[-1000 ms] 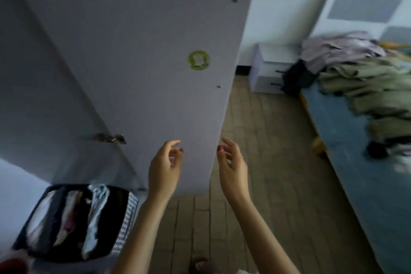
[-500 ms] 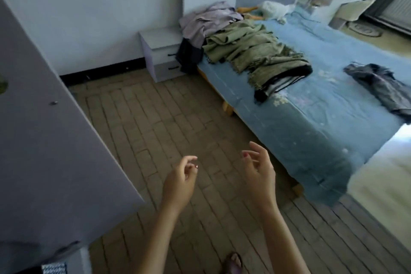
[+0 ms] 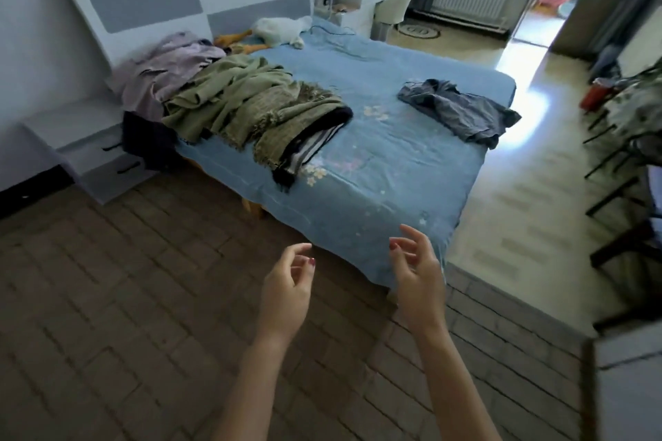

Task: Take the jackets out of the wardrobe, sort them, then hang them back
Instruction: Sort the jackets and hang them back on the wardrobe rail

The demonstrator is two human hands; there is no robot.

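Observation:
A pile of green jackets (image 3: 250, 104) lies on the left side of the blue bed (image 3: 412, 172), one showing a dark striped lining. Behind the pile a lilac jacket (image 3: 161, 68) is heaped at the headboard. A dark blue-grey jacket (image 3: 462, 109) lies alone on the bed's right side. A dark garment (image 3: 147, 140) hangs off the bed's near left corner. My left hand (image 3: 286, 290) and my right hand (image 3: 417, 276) are raised side by side before the bed's foot, fingers loosely curled, holding nothing. The wardrobe is out of view.
A grey nightstand (image 3: 71, 143) stands left of the bed against the wall. A white plush toy (image 3: 279, 29) lies by the headboard. A chair and desk (image 3: 390, 7) are at the back. Dark chairs (image 3: 623, 168) crowd the right edge. Brick-pattern floor (image 3: 125, 315) stretches around me.
My view has swung right, away from the wardrobe door to the bed. Both hands have stayed raised and holding nothing. The dark blue-grey jacket has come fully into view.

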